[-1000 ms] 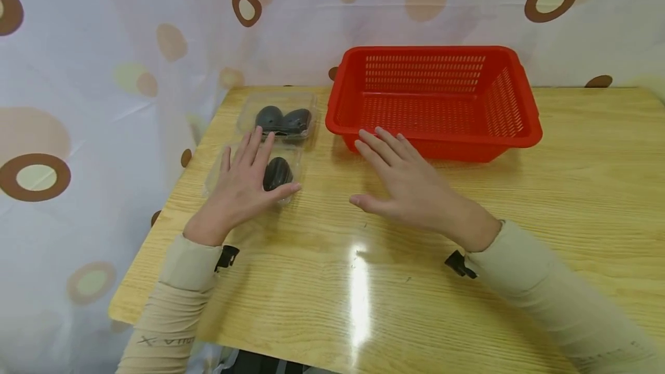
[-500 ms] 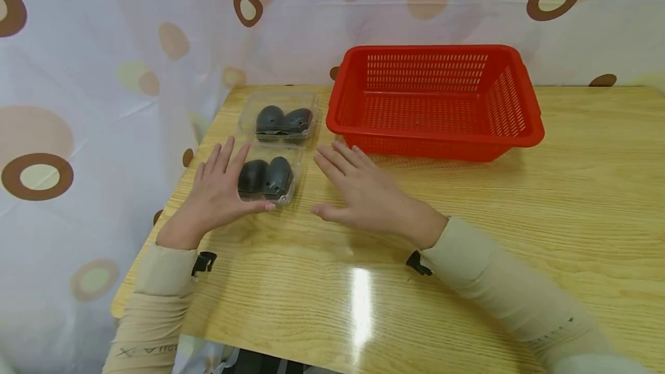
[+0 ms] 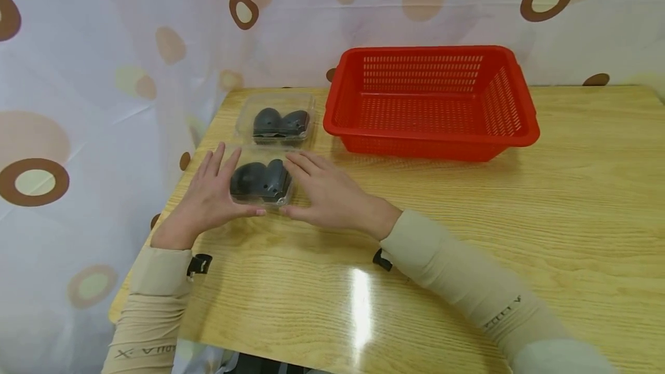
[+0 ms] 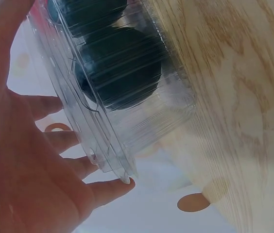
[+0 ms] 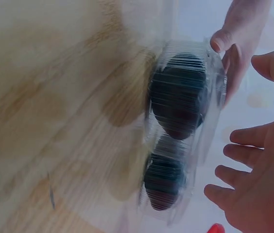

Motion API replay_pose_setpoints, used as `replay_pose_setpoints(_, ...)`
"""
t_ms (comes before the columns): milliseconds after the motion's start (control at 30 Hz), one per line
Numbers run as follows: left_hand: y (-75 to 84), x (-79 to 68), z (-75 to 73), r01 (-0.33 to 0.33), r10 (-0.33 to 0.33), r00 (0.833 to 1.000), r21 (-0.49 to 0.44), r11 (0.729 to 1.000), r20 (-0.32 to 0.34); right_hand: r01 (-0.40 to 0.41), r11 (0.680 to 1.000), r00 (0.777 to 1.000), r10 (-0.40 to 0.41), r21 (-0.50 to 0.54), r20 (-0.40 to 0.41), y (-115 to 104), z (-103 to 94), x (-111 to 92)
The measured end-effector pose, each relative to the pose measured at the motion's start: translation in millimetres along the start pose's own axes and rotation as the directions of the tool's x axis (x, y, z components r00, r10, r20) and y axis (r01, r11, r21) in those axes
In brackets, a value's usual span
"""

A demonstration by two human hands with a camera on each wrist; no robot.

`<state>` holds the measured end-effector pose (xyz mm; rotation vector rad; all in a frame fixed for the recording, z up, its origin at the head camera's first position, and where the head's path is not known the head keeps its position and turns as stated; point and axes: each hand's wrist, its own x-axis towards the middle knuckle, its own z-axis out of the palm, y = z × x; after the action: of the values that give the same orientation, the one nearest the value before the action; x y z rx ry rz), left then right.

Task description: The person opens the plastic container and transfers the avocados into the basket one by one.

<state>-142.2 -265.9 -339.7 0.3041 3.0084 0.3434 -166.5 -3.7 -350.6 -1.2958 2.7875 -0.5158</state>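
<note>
So, my left hand (image 3: 208, 201) and right hand (image 3: 332, 196), both spread

Leftmost, my left hand's fingers and thumb splay along a clear ribbed plastic box (image 4: 173, 104) on the pale wooden table (image 3: 441, 218), gripping nothing; whether they touch it I cannot tell. Dark rounded objects (image 3: 250, 180) sit inside; a matching clear plastic box (image 3: 246, 111) stands behind. My right hand, also empty, thumb out, is just right of the nearer box, then comes a red slotted plastic basket (image 3: 423, 148).
</note>
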Motion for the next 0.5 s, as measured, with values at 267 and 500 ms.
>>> replay_pose_setpoints(267,1.1,-0.5,1.7,0.041,-0.039,0.998,-0.032,0.999,0.045,0.013,0.999,0.999,-0.012,0.039,-0.041,-1.7,13.9,15.4)
replay_pose_setpoints(500,0.5,0.0,3.8,0.024,-0.024,1.000,-0.011,1.000,0.019,-0.003,0.997,0.998,0.009,0.083,-0.062,-0.1,20.3,20.7)
